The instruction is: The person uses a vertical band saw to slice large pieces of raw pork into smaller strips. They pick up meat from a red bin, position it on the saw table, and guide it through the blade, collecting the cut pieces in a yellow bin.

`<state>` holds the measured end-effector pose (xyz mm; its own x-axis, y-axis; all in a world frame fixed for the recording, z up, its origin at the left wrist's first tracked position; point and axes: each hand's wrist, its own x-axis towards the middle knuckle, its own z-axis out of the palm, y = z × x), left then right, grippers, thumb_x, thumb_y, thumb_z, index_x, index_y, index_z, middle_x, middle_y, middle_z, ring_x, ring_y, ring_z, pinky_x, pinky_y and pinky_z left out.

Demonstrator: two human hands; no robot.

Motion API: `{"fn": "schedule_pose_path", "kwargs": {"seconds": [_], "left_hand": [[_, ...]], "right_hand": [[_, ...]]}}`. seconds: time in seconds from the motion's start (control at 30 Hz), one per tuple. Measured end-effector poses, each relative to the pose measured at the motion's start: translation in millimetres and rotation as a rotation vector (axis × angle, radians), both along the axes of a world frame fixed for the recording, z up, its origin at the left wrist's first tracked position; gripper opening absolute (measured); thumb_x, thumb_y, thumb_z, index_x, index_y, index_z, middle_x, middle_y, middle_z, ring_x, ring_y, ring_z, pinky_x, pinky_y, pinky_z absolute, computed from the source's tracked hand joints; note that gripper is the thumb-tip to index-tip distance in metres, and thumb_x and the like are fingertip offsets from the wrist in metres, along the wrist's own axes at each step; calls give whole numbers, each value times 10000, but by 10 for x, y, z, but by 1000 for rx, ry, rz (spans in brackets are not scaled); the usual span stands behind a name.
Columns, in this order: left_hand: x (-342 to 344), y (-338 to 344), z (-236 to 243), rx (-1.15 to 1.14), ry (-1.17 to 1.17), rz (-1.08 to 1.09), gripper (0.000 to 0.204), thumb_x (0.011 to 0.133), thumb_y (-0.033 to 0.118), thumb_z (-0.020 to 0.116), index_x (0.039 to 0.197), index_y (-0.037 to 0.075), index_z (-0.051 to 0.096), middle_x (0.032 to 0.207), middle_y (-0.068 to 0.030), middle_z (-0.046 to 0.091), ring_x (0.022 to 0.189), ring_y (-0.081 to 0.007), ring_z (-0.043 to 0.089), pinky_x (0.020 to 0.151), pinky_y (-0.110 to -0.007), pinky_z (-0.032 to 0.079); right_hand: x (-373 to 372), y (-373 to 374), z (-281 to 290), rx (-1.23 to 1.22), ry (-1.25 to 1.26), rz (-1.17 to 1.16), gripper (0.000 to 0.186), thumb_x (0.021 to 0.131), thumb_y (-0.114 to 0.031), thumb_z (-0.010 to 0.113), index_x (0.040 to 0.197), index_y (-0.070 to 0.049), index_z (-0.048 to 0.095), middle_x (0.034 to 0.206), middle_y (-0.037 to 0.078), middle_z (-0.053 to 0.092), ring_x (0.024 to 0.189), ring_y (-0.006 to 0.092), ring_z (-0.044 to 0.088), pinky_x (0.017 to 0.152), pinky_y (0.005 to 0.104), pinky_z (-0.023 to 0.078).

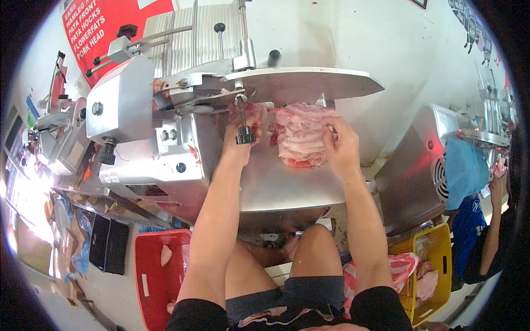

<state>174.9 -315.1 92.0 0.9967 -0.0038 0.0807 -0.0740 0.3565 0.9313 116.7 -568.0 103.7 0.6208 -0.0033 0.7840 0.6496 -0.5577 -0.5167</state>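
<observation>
A pile of thin raw meat slices (301, 135), pale pink with red edges, lies on the steel tray (292, 190) of a meat slicer (118, 105). My right hand (343, 148) is at the pile's right edge, its fingers bent and closed on the slices there. Left of the pile, my left hand (249, 138) reaches in under the slicer's blade area. A black knob (245, 135) on a threaded rod covers part of that hand, so its fingers are mostly hidden. Above both hands extends a flat metal plate (320, 81).
A red crate (142, 276) with meat pieces stands below left, beside a black crate (109, 245). At lower right is a yellow crate (444, 270) holding meat and a striped bag (406, 267). Another steel machine (411, 165) is at right, with a person's arm (491, 231) beyond it.
</observation>
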Motion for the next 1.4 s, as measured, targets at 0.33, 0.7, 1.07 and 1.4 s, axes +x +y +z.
{"fn": "schedule_pose_path", "kwargs": {"seconds": [0.33, 0.7, 1.07, 1.4], "left_hand": [[210, -159, -249, 477, -209, 295, 306, 852, 194, 716, 1095, 48, 602, 944, -67, 665, 843, -157, 635, 708, -294, 486], [295, -52, -31, -722, -8, 11, 129, 930, 148, 619, 993, 36, 637, 1112, -143, 629, 1049, -312, 617, 901, -409, 538], [426, -52, -72, -736, 26, -27, 175, 982, 139, 545, 1089, 9, 593, 999, -123, 657, 941, -249, 652, 743, -350, 564], [-225, -662, 185, 262, -597, -23, 239, 892, 147, 669, 1129, 116, 655, 1080, -42, 660, 1025, -212, 615, 836, -377, 497]], "right_hand": [[67, -91, -98, -106, -27, -363, 162, 854, -11, 571, 1011, -20, 609, 946, 185, 647, 905, 394, 608, 802, 471, 464], [68, -113, -123, -239, -72, -558, 156, 859, -76, 576, 1011, -63, 607, 964, 136, 611, 959, 356, 566, 829, 485, 415], [96, -216, -155, 21, -44, -506, 130, 886, -3, 543, 998, 7, 607, 950, 185, 641, 889, 389, 604, 798, 447, 469], [124, -273, -127, 220, -153, -479, 138, 973, -96, 540, 1049, 5, 594, 916, 146, 635, 831, 224, 600, 741, 347, 484]]}}
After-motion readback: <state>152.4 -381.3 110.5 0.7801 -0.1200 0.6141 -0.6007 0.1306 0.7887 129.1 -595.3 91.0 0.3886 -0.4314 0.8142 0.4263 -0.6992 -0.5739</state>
